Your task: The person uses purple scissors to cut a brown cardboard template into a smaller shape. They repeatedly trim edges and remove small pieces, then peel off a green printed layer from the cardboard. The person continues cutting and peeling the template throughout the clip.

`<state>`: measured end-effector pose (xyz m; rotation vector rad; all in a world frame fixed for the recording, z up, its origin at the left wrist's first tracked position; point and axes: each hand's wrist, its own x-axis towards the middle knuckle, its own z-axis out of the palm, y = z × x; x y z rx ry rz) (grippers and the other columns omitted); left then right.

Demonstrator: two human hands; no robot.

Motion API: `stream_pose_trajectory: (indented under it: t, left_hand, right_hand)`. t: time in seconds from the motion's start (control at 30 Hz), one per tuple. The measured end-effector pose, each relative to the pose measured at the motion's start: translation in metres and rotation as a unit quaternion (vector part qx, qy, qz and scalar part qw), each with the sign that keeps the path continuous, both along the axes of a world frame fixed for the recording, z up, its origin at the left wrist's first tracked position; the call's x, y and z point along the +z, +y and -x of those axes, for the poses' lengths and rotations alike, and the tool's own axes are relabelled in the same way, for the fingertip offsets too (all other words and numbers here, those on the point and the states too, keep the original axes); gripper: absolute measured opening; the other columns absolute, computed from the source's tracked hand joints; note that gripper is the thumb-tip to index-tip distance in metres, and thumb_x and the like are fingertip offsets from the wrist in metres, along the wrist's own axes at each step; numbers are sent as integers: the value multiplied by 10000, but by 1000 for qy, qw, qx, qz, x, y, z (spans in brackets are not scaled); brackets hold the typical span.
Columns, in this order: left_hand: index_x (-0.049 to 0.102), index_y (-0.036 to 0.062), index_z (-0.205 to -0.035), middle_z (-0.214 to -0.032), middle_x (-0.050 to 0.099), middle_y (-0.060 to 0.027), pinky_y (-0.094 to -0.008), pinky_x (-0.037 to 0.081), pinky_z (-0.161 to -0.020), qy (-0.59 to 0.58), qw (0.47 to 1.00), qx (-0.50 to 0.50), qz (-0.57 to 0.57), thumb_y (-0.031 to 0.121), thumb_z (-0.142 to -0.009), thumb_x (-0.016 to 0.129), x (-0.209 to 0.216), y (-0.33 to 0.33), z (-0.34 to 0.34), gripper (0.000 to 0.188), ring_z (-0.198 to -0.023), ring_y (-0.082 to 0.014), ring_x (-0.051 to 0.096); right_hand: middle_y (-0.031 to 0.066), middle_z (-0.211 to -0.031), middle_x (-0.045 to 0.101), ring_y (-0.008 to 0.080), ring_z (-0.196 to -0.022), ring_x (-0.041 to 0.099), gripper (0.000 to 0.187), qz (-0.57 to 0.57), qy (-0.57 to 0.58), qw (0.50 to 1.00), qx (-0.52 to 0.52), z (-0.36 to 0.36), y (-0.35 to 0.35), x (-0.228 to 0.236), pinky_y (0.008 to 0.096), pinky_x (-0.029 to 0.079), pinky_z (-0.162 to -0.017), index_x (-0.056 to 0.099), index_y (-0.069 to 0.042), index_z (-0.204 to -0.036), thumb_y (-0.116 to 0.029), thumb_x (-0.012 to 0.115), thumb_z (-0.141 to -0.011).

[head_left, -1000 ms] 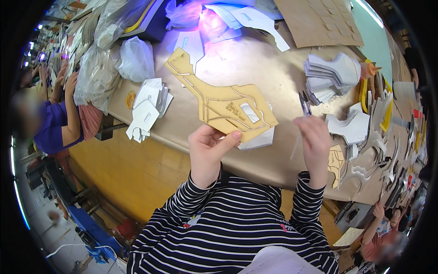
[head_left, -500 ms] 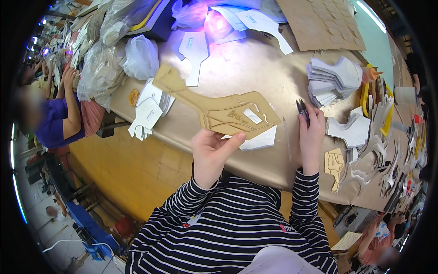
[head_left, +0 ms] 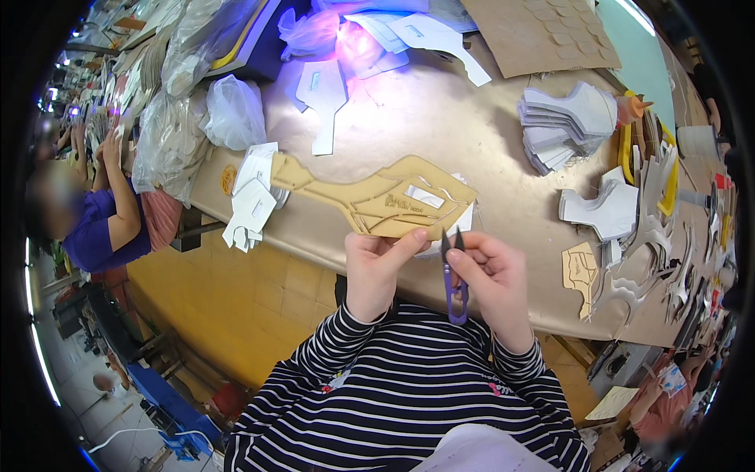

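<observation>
My left hand (head_left: 377,267) pinches the lower edge of a flat tan template (head_left: 346,194), its thumb on top. The template has a wide slotted end at the right and a narrow arm reaching left; a white patch shows in its opening. Close by on the right, my right hand (head_left: 495,283) grips purple thread snips (head_left: 456,293), dark blades pointing up beside the template's lower right edge. Behind the template, white cut pieces (head_left: 465,223) lie on the table, mostly hidden.
White cut pieces (head_left: 253,206) lie at the left, a pile (head_left: 568,118) and more pieces (head_left: 602,206) at the right. A smaller tan template (head_left: 579,275) rests near the right side. Plastic bags (head_left: 234,114) stand at the far left. Beyond them, a co-worker in purple (head_left: 106,228) sits.
My right hand has lifted the snips off the table side and brought them left to the template. The template has tilted flatter and my left hand has shifted slightly right.
</observation>
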<state>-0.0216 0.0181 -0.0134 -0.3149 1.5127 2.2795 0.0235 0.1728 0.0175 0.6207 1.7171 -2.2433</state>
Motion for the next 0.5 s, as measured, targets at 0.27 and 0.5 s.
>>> stream_pose_trajectory:
  t: [0.27, 0.5]
  left_hand:
    - [663, -53, -1055, -978, 702, -96, -264, 524, -787, 36, 999, 13, 4, -21, -831, 704, 1, -3, -4, 230, -861, -137, 656]
    - [626, -36, -1075, -985, 689, -97, -271, 513, -805, 55, 998, -1, 25, -61, -802, 698, 3, -3, -5, 283, -886, -163, 658]
  right_hand:
    - [-14, -639, 572, 11, -510, 465, 141, 23, -9, 1000, 4, 9, -12, 2, 168, 331, -439, 622, 45, -1011, -70, 594, -933]
    - [-52, -561, 519, -7, -439, 395, 161, -10, -42, 999, 11, 9, -11, 8, 164, 264, -400, 637, 24, -990, -124, 608, -934]
